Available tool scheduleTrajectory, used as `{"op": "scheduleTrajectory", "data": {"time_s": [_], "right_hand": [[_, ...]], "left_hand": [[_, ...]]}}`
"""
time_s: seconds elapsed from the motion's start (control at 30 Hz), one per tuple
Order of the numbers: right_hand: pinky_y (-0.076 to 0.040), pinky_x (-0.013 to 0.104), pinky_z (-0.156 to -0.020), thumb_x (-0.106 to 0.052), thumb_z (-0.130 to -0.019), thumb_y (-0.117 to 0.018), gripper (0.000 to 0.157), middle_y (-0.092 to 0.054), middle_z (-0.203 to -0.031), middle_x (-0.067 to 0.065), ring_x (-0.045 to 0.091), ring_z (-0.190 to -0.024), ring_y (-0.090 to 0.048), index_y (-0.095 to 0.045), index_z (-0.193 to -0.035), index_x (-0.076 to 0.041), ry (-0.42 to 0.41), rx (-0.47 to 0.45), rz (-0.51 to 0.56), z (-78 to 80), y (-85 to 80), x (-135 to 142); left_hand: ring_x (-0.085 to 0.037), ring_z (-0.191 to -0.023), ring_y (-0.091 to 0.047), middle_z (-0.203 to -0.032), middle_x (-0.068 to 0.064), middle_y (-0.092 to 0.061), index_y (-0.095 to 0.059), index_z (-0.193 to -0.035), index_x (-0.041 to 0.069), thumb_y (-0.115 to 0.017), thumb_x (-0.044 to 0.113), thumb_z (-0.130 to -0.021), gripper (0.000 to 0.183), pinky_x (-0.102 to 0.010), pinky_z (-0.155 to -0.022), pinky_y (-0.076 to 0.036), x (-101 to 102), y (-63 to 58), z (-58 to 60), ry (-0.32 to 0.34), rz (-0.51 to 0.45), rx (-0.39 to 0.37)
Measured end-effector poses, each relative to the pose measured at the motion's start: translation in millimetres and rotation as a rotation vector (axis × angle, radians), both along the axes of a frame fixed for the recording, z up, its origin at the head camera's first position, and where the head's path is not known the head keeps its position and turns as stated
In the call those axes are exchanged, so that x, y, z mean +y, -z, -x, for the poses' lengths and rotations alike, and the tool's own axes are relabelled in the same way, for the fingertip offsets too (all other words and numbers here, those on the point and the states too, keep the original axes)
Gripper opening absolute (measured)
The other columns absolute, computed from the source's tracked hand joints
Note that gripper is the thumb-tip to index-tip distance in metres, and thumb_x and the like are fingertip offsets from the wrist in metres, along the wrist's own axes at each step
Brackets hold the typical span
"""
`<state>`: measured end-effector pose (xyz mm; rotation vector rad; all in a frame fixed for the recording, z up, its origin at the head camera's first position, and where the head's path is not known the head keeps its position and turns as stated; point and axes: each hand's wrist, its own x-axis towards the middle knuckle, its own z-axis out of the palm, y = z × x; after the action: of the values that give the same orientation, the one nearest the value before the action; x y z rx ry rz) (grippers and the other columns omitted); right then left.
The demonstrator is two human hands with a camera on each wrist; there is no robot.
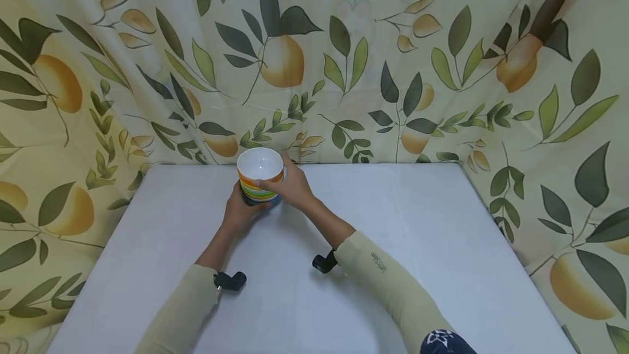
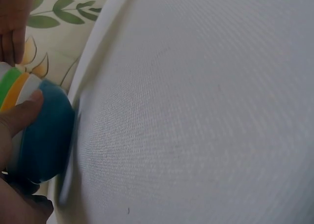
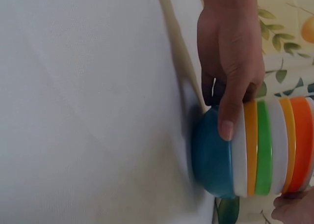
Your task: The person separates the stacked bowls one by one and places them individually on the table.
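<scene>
Head view: a glossy stack of nested, multicoloured round bowls sits near the far edge of the white-covered desk, left of that edge's middle and well in from the far left corner.
Bare left hand: partly curled, gripping the stack low on its left side; in the right wrist view its thumb lies on the blue bottom bowl.
Bare right hand: also partly curled, holding the upper part, its thumb across the front near the orange-banded bowl.
Two-level hold: probably one hand steadies the base while the other aligns the upper bowls, so nothing slides or tips.
Opening: the white interior faces up, towards the head camera.
Long axis: roughly upright from the desk; both wrist views show it lying sideways, apparently because those cameras are turned.
Blue base: just above or touching the desk; I cannot tell which.
</scene>
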<state>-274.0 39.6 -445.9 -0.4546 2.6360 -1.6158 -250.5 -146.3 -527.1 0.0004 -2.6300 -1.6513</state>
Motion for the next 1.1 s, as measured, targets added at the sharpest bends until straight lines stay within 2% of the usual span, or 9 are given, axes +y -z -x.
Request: {"op": "scheduleTrajectory", "data": {"time_s": [0.27,0.53,1.1], "right_hand": [[-0.055,0.042,-0.102,-0.039,-0.083,-0.091,0.090,-0.064,-0.138,0.009,0.025,-0.125,-0.062,-0.045,-0.155,-0.009,-0.004,0.027,0.016,5.9,6.3,-7.3],[-0.057,0.042,-0.096,-0.040,-0.081,-0.092,0.083,-0.067,-0.131,0.010,0.026,-0.118,-0.064,-0.050,-0.146,-0.008,0.012,0.035,0.028,9.4,6.1,-7.5],[-0.054,0.040,-0.101,-0.033,-0.082,-0.093,0.067,-0.070,-0.128,0.003,0.020,-0.122,-0.062,-0.063,-0.139,-0.014,0.037,0.026,0.155,14.2,6.0,-9.7]], "left_hand": [[-0.040,-0.145,-0.042,-0.157,-0.024,-0.043,-0.021,-0.164,0.002,-0.092,0.025,-0.084,0.110,-0.055,-0.121,-0.034,-1.0,1.0,-1.8,-0.021,0.000,-0.010],[-0.039,-0.145,-0.042,-0.157,-0.023,-0.043,-0.021,-0.164,0.002,-0.091,0.026,-0.084,0.109,-0.054,-0.121,-0.033,-1.5,5.0,1.1,-0.010,-0.014,0.007],[-0.037,-0.144,-0.044,-0.155,-0.020,-0.046,-0.023,-0.164,0.005,-0.091,0.021,-0.084,0.106,-0.053,-0.122,-0.033,0.8,4.9,2.3,-0.028,0.011,0.003]]}}
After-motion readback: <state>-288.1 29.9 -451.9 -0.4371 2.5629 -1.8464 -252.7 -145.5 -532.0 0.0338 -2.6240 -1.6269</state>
